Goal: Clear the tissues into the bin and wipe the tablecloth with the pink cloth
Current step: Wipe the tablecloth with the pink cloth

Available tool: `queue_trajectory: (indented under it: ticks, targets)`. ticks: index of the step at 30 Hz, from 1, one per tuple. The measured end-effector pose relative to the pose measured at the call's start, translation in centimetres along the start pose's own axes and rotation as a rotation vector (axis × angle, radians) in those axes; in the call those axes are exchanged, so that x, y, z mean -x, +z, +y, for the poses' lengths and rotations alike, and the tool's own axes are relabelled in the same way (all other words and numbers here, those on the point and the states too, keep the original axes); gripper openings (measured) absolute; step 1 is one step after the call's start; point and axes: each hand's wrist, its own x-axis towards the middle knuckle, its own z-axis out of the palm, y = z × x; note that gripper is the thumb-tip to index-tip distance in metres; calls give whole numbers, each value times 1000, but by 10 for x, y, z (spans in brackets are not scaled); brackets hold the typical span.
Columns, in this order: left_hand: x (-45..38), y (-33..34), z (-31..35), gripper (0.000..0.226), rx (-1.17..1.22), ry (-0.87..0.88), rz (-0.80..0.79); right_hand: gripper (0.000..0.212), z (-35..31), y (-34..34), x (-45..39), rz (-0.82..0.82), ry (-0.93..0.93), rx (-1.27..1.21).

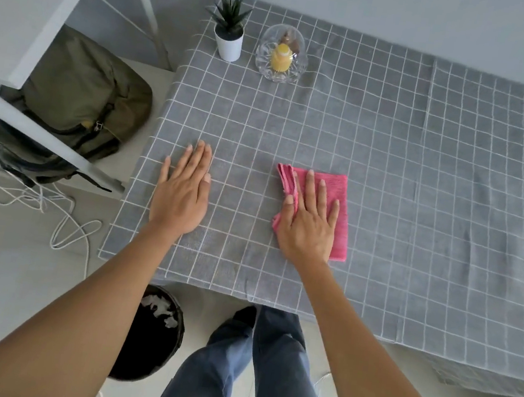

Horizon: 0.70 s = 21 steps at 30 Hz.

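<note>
A folded pink cloth (337,191) lies on the grey checked tablecloth (389,168) near its front edge. My right hand (309,219) presses flat on the cloth, fingers straight and spread. My left hand (182,190) rests flat on the tablecloth to the left, fingers straight, holding nothing. On the floor under the table's front edge stands a black bin (151,336), partly hidden by my left forearm, with crumpled white tissues (159,308) inside.
A small potted plant (229,34) and a glass dish (283,54) with a yellow item stand at the table's far left. A green backpack (74,102) sits under a white frame (31,127) to the left. White cables (66,223) trail on the floor.
</note>
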Motion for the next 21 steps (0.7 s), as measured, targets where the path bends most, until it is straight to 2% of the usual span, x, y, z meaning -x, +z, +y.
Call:
queue_trajectory:
  ticks: [5,9,11,17,21]
  targets:
    - [-1,-1,1,54,1,-2,-27,51,57,-22,10,45,265,7]
    - [11,-6,-9,55,56,10,-82,53,38,-15,15,64,363,-25]
    - [32,-6,-21,55,47,-7,-80,52,13,-5,23,56,306,-33]
    - [63,-3,-32,54,-26,-39,-35,54,-90,42,64,-86,-54,18]
    - [63,-3,-31,54,-30,-29,-9,52,-100,49,69,-97,-143,-24]
